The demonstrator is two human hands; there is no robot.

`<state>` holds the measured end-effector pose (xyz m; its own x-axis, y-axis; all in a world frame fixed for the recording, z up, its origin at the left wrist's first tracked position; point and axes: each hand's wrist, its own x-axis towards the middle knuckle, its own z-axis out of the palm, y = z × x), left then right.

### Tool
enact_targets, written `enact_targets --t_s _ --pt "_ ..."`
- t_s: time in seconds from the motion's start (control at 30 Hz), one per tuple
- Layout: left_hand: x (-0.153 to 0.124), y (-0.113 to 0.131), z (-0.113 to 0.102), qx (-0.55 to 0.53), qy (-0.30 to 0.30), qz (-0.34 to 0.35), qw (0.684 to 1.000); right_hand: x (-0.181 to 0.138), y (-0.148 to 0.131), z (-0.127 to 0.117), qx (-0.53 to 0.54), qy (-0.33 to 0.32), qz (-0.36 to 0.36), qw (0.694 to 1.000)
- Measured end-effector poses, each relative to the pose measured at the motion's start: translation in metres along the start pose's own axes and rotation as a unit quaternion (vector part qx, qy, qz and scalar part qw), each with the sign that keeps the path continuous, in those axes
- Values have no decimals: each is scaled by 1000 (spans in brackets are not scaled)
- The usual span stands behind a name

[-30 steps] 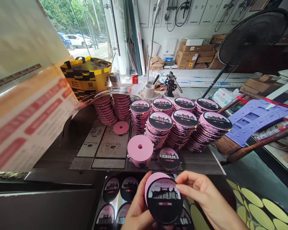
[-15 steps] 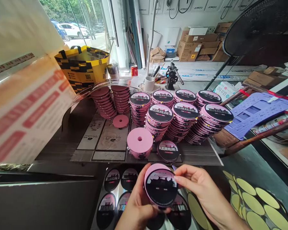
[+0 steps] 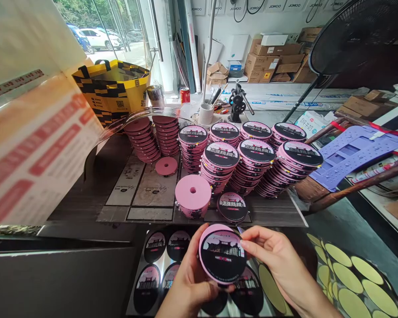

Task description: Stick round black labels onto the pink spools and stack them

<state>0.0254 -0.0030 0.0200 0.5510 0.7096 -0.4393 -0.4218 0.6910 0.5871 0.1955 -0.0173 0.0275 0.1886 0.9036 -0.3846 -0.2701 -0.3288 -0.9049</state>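
Observation:
My left hand (image 3: 190, 278) grips a round pink disc (image 3: 221, 254) from below and from its left edge. A black round sticker with pink and white lettering covers the disc's face. My right hand (image 3: 278, 265) pinches the disc's right edge with thumb and fingers. Under my hands lies a glossy sheet of black round stickers (image 3: 155, 265). Just beyond, on the table, lie a short pile of bare pink discs (image 3: 193, 199) and a single labelled disc (image 3: 232, 206).
Several tall stacks of labelled discs (image 3: 256, 170) stand mid-table, with unlabelled pink stacks (image 3: 144, 139) behind left. A yellow-black bag (image 3: 112, 90), a cardboard flap (image 3: 29, 145), a purple plastic panel (image 3: 354, 152), a fan (image 3: 354, 35) and an emptied sticker sheet (image 3: 351, 282) surround them.
The sticker has settled flatter and more centred on the pink disc. Both hands stay on the disc, which has tilted slightly towards me.

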Motion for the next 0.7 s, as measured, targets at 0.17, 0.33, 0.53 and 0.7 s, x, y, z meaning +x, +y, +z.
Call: enact_targets --t_s 0.17,0.33,0.53,0.7 --pt "0 0 -1 -8 -8 1 1000 0 -1 1 19 0 16 1000" --pt "-1 1 0 -9 2 1 1000 0 0 1 17 3 16 1000" --pt "-1 3 2 -6 1 2 1000 0 2 1 -4 4 -4 1000" --pt "0 1 -1 6 -7 14 1000 0 2 1 -16 5 -10 1000"
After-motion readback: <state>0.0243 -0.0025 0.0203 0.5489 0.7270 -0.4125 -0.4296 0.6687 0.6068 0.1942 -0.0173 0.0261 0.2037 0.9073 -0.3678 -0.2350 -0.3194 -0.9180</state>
